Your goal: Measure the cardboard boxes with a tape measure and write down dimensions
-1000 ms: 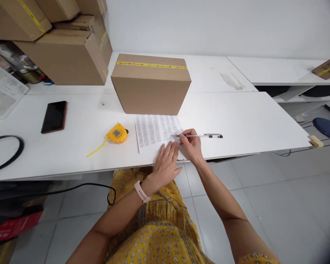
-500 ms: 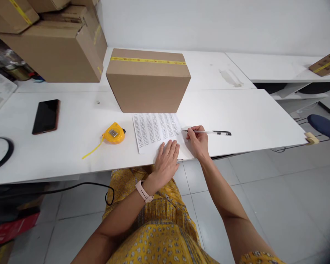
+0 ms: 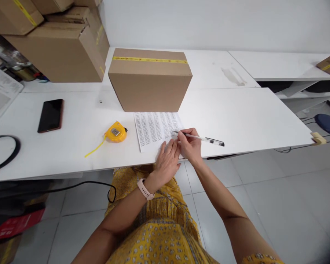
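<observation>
A white paper sheet (image 3: 151,126) covered with columns of small handwriting lies on the table, its far edge against a taped cardboard box (image 3: 151,91). My left hand (image 3: 167,159) rests flat on the sheet's near edge, fingers stretched out. In my right hand (image 3: 191,145) is a pen (image 3: 209,139) with a clear barrel and black cap end, its tip at the lower right of the writing. The two hands nearly touch. Left of the sheet lies a yellow tape measure (image 3: 117,132) with a short length of blade drawn out.
A phone (image 3: 51,115) lies farther left, near a black loop of cable (image 3: 15,146). Stacked cardboard boxes (image 3: 60,55) fill the back left. The white table's front edge runs just before my body. A blue stool (image 3: 328,124) stands at the far right.
My right hand has moved left with the pen, from the sheet's right edge onto the writing. My left hand stays flat on the paper. The view has shifted slightly.
</observation>
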The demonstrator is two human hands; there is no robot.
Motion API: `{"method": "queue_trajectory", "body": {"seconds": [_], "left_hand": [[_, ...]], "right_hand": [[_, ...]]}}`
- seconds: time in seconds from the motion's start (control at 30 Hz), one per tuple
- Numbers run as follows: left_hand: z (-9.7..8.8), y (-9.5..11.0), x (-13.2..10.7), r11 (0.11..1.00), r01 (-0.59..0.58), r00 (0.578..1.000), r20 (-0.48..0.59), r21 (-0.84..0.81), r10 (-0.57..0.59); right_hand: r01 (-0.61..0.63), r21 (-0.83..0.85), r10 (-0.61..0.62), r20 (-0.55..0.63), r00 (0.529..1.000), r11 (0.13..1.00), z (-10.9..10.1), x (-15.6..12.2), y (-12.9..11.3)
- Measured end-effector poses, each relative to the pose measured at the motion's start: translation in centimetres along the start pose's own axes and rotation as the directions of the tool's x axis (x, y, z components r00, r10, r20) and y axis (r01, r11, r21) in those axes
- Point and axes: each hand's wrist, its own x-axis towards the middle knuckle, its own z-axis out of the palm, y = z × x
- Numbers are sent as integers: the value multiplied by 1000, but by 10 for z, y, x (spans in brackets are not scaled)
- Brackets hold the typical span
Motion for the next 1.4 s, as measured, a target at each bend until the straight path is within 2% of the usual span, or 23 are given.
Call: {"method": "queue_trajectory", "body": {"seconds": [0.1,0.17,0.27,0.4,0.5,0.57,0.67,0.77,0.87,0.93,1.0,1.07,1.13,1.2,1.27,1.4], "left_hand": [[-3,-6,-13,996,-3,999,-44,-85,0],[-7,-16,-33,994,9,996,-90,-108,-18],[-13,-38,-71,994,86,983,-159,-64,-95],[-15,-63,-103,990,138,972,-194,12,-133],[-12,-68,-106,991,127,968,-224,43,-115],[-9,-67,-103,990,128,959,-263,63,-107],[-4,-65,-100,988,128,940,-329,85,-94],[0,-64,-99,987,136,925,-368,84,-96],[2,-62,-98,986,150,914,-390,69,-112],[3,-61,-97,987,153,909,-398,56,-118],[3,-61,-96,987,154,902,-413,48,-121],[3,-61,-96,986,158,891,-437,48,-121],[4,-62,-96,986,157,878,-465,59,-112],[6,-63,-96,986,154,866,-489,66,-103],[8,-65,-96,987,151,854,-512,62,-98],[15,-67,-97,990,143,827,-552,22,-107]], "right_hand": [[-93,75,81,148,986,993,20,-10,-13],[-116,83,101,169,980,990,27,-11,-16],[-128,62,121,109,987,990,24,-3,-8],[-128,39,130,-78,988,991,2,14,9],[-133,78,148,-231,962,988,-15,23,13],[-119,101,143,-284,948,988,-24,26,11],[-86,126,119,-287,950,988,-31,28,5],[-53,127,86,-273,958,990,-27,25,-2],[-47,114,67,-180,981,992,-4,11,-12],[-68,113,69,-7,998,991,20,-7,-18],[-100,122,74,201,977,987,47,-25,-23],[-130,119,84,335,938,984,69,-39,-25],[-147,83,106,372,922,986,85,-44,-25],[-136,21,120,352,928,990,94,-42,-23],[-104,-40,111,345,932,994,96,-39,-22],[-35,-80,65,404,912,996,93,-41,-21]]}}
